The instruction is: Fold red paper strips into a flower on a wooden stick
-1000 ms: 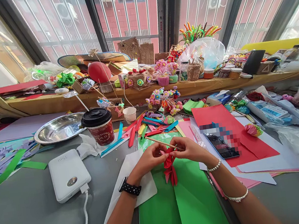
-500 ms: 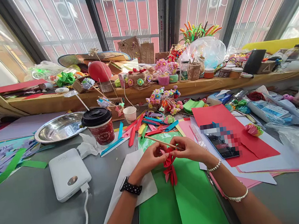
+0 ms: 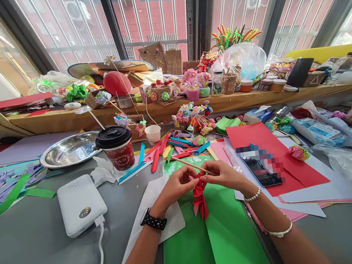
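My left hand (image 3: pixel 181 186) is closed, thumb and fingers pinching the top of a folded red paper piece (image 3: pixel 200 205) that hangs down in several pointed petals. Close beside it, my right hand (image 3: pixel 224 176) is closed as well, with a thin wooden stick (image 3: pixel 185 163) in its fingers. The stick slants out to the upper left, over my left fingertips. My right thumb also touches the red paper's top edge. Below both hands lies a folded green paper sheet (image 3: pixel 232 233) on a larger green sheet (image 3: pixel 185 257).
Left stand a white power bank (image 3: pixel 82 205) with a cable, a lidded coffee cup (image 3: pixel 118 153) and a steel plate (image 3: pixel 68 158). Colored paper strips (image 3: pixel 162 149) lie beyond my hands. A phone (image 3: pixel 261 170) rests on red paper (image 3: pixel 299 173) at right. Crafts crowd the sill.
Hardly anything differs. Both hands keep their grip on the red paper and the stick, with only a slight shift of the fingers.
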`<state>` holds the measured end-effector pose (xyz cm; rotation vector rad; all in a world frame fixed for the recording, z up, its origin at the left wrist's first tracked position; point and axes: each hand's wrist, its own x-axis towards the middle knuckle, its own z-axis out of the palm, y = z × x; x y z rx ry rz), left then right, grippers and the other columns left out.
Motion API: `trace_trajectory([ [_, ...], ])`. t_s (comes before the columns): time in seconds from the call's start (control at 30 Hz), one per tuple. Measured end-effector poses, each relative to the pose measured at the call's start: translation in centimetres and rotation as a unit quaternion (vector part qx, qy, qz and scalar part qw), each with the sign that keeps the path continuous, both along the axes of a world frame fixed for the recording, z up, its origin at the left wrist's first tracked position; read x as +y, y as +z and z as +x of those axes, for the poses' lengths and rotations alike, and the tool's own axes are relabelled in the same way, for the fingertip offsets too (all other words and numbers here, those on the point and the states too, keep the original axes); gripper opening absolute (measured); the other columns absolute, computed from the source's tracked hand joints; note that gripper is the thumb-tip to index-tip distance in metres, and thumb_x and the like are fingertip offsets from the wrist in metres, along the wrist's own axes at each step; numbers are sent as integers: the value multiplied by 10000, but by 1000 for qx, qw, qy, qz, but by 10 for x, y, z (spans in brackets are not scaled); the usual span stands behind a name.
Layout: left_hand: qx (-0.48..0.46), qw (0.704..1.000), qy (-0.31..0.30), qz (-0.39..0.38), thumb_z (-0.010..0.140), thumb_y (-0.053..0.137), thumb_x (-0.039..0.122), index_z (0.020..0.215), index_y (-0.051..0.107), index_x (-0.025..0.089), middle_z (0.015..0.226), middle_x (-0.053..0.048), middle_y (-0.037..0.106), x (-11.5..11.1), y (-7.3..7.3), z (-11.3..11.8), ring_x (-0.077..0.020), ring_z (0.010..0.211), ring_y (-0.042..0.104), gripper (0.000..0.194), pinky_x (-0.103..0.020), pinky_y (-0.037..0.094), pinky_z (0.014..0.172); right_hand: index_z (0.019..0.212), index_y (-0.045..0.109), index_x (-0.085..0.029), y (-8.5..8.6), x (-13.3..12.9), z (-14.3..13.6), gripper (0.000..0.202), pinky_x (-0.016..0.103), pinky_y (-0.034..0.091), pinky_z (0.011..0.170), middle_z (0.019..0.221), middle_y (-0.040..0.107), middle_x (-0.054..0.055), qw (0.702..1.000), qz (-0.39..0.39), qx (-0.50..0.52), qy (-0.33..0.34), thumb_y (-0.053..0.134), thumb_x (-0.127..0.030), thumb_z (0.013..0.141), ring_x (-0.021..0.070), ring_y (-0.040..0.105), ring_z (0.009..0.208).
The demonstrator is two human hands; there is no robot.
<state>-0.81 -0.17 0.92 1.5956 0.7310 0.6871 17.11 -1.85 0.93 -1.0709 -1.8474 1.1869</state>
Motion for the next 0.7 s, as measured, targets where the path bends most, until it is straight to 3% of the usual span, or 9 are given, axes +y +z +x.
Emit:
trace_trajectory([
  [0.4, 2, 1000, -6, 2, 697, 567, 348, 792, 480, 153, 691, 32, 463, 5, -11, 1, -73, 587, 445, 233, -194, 345, 528, 710, 501, -159, -2, 2, -1, 238, 207, 232, 446, 594, 412, -39, 999, 24, -44, -21, 552, -391, 720, 76, 326, 509],
  [0.7, 5, 1000, 9, -12, 682, 579, 351, 771, 490, 141, 695, 24, 484, 6, -7, 1, -82, 597, 460, 244, -206, 357, 538, 711, 508, -155, 1, 1, -4, 274, 203, 276, 462, 631, 443, -23, 1000, -26, 5, -10, 547, -427, 712, 86, 381, 546],
])
